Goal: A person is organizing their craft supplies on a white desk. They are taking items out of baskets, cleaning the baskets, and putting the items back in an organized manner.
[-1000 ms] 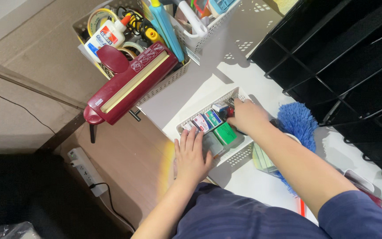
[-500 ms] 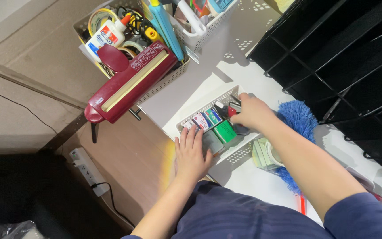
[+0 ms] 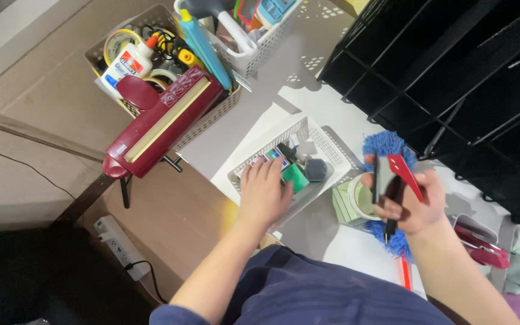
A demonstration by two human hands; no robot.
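Basket: small white mesh basket (image 3: 332, 147) on desk, centre.
L hand (image 3: 264, 192): fingers spread flat on its contents, gripping nothing.
R hand (image 3: 407, 201): clenched on red-black tool (image 3: 392, 180), long axis upright, right of basket, above blue duster (image 3: 386, 147).

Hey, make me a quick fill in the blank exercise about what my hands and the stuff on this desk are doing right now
1. The left hand rests in the small white ____ on the desk.
2. The right hand holds a red and ____ tool.
3. The fluffy duster behind the right hand is ____.
4. The dark red punch lies across a basket beside a white ____ bottle.

Missing words: basket; black; blue; glue
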